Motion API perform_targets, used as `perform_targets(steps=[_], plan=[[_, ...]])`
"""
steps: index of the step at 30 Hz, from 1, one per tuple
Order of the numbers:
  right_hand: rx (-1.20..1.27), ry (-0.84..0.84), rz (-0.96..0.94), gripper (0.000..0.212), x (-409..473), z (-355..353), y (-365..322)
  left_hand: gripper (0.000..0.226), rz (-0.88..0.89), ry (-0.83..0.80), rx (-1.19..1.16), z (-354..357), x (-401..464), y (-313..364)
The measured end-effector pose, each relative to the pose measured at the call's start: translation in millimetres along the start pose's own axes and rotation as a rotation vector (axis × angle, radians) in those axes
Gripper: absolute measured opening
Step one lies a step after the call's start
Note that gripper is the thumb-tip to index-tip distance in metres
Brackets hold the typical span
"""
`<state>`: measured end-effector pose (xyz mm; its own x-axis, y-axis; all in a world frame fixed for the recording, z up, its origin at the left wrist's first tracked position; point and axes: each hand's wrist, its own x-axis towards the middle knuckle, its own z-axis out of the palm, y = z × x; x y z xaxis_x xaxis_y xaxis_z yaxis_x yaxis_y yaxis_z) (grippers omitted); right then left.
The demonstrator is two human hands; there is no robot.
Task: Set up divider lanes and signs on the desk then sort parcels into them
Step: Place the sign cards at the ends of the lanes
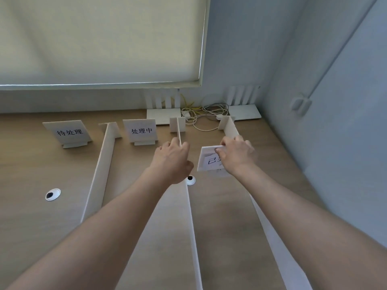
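right hand (234, 155) is pinching the top edge of the third sign (209, 162), held tilted just right of the middle divider (189, 206). left hand (173, 159) has fingers curled on that divider's top edge, steadying it. i'd set the sign down upright, level with the other two, facing forward, without bumping the divider. count — three dividers: left divider (100, 170), the middle one, right divider (229, 126). three signs: far-left sign (68, 131), second sign (140, 130), plus the held one. no parcels in view.
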<state>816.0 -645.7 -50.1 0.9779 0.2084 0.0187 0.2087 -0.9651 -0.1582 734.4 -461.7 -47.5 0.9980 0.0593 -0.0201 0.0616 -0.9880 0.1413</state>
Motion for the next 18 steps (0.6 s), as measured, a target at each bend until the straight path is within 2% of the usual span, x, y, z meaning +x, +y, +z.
perform_targets(steps=[8,18], plan=[[0.088,-0.008,-0.081,0.032,137,67,-2,0.035,-0.099,-0.012,-0.01,36,117,-17],[0.12,-0.051,-0.075,0.034,278,130,-17,0.045,-0.138,-0.047,0.019,80,241,-73]])
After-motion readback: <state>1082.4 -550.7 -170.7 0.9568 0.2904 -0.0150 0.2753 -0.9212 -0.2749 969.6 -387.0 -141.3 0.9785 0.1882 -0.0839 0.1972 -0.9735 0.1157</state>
